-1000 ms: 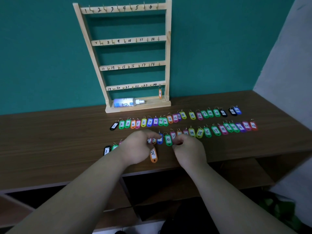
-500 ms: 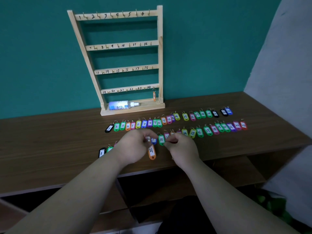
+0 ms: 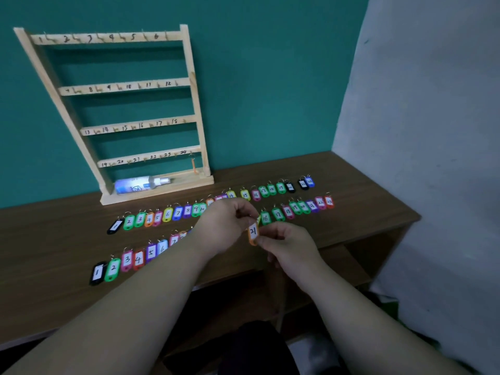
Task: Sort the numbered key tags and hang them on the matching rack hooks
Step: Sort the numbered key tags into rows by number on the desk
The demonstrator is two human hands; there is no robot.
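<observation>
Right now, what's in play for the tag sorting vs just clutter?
In play: orange tag 21 held by left hand and right hand; tag rows; wooden hook rack; hung orange tag.
Clutter: spray bottle lying on the rack base.

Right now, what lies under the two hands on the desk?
Under the left hand and right hand, which pinch the orange tag 21, the two tag rows continue. The tags between 7 and 16 are covered.
</observation>
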